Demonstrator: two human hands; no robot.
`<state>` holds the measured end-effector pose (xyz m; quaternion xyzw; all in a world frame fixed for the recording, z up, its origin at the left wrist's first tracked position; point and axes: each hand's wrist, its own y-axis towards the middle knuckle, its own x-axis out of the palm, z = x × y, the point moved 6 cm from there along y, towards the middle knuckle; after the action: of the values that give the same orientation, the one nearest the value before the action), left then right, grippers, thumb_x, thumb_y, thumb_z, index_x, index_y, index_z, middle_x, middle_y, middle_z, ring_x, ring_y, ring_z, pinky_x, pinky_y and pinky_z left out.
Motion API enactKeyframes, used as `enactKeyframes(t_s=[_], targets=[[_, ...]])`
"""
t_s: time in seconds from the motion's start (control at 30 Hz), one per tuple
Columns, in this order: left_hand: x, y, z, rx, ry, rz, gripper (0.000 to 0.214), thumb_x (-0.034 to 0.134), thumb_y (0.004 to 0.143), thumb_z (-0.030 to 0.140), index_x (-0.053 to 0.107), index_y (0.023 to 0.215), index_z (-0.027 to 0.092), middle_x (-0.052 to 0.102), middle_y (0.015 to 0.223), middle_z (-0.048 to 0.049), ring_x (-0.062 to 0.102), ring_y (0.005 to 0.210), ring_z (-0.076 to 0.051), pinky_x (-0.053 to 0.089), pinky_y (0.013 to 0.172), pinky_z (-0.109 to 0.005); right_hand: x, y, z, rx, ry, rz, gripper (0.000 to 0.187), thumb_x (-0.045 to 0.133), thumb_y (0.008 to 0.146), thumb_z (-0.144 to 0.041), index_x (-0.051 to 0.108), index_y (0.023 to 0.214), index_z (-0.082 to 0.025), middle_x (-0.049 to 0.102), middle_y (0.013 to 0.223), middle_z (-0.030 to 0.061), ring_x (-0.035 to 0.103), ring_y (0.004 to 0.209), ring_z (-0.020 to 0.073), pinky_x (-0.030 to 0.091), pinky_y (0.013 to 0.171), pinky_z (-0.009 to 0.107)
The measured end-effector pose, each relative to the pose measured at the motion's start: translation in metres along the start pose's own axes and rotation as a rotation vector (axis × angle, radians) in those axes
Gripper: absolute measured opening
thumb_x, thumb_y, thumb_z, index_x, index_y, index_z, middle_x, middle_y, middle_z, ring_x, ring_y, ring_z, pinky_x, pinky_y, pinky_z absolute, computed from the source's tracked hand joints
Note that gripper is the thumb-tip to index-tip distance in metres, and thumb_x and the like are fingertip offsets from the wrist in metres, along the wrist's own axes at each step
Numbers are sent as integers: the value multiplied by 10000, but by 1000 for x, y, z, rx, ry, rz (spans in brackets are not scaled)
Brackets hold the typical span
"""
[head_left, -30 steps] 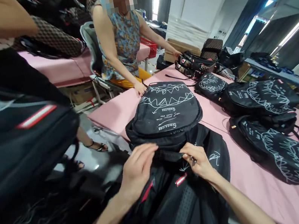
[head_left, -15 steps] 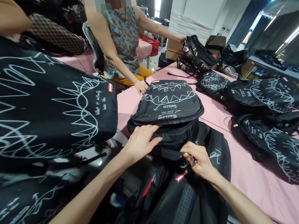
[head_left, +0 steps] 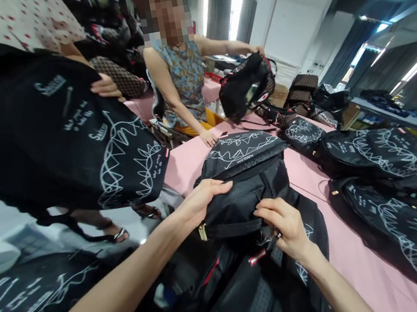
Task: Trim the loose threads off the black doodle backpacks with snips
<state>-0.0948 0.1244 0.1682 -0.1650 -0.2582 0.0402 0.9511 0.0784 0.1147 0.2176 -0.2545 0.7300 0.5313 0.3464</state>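
Observation:
A black backpack [head_left: 250,178] with white scribble print stands tipped up on the pink table [head_left: 353,254] in front of me. My left hand [head_left: 200,201] grips its near left side, fingers curled over the top edge. Lower on the backpack's front, my right hand [head_left: 286,225] pinches the fabric, fingers closed. Another black bag [head_left: 252,298] with a red-and-white tag lies under both hands at the table's near edge.
Several matching black backpacks [head_left: 375,149] lie on the table to the right. A seated person [head_left: 179,78] across the table lifts a dark bag [head_left: 245,86]. At left, someone's hand [head_left: 107,86] holds up a large black printed bag [head_left: 50,145].
The backpack has been tilted up from lying flat. My left hand moved onto its side. The seated person raised a dark bag off the table. The bag at left shifted.

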Motion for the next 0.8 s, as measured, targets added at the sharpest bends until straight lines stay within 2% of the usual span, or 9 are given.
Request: enactKeyframes(t_s=[0.1, 0.2, 0.27, 0.37, 0.47, 0.6, 0.7, 0.8], targets=[[-8, -6, 0, 38, -162, 71, 181, 760, 579, 216, 656, 639, 81, 681, 610, -78, 624, 511, -171, 512, 550, -258, -1, 12, -8, -17, -155, -21, 517, 390, 686, 14, 586, 1109, -210, 627, 1112, 55, 570, 854, 195, 470, 714, 316], [-11, -10, 9, 13, -338, 145, 118, 640, 729, 186, 661, 730, 69, 683, 620, -90, 638, 520, -193, 537, 566, -299, -6, 30, -14, 15, -267, 12, 656, 373, 624, 54, 567, 1185, -227, 570, 1248, 37, 580, 905, 188, 485, 745, 303], [-9, -11, 23, -5, -439, 166, 164, 553, 807, 187, 660, 806, 61, 685, 631, -97, 649, 537, -206, 550, 583, -326, -10, 46, -18, 27, -281, 46, 706, 366, 627, 70, 537, 1238, -240, 503, 1331, 29, 578, 989, 177, 489, 796, 283], [-1, -15, 55, 70, -570, 158, 195, 506, 852, 195, 651, 896, 72, 698, 676, -89, 665, 577, -203, 561, 617, -323, -17, 81, -20, 24, -242, 75, 711, 356, 652, 76, 524, 1254, -261, 454, 1375, 9, 561, 1078, 158, 485, 831, 250], [10, -19, 77, 138, -676, 133, 190, 508, 860, 196, 645, 936, 88, 706, 714, -77, 671, 598, -192, 565, 631, -306, -24, 123, -20, 33, -171, 43, 630, 361, 668, 53, 596, 1146, -282, 547, 1275, -22, 589, 1036, 159, 494, 790, 249], [15, -21, 83, 183, -779, 175, 142, 540, 843, 168, 644, 912, 101, 700, 690, -57, 667, 580, -182, 567, 627, -297, -24, 168, -14, 103, -179, -49, 492, 397, 706, -2, 666, 996, -294, 660, 1033, -23, 630, 893, 181, 488, 726, 271], [14, -20, 83, 195, -814, 179, 127, 536, 844, 162, 645, 877, 106, 695, 674, -50, 667, 585, -180, 569, 640, -303, -20, 182, -9, 162, -254, -53, 470, 416, 708, -18, 671, 1005, -278, 672, 924, 8, 629, 817, 188, 466, 682, 267], [12, -18, 81, 174, -819, 158, 127, 544, 843, 183, 644, 833, 105, 693, 678, -56, 671, 607, -190, 570, 653, -315, -17, 181, -7, 180, -214, -50, 452, 424, 713, -26, 668, 1004, -270, 667, 950, 9, 621, 845, 188, 455, 693, 264]])
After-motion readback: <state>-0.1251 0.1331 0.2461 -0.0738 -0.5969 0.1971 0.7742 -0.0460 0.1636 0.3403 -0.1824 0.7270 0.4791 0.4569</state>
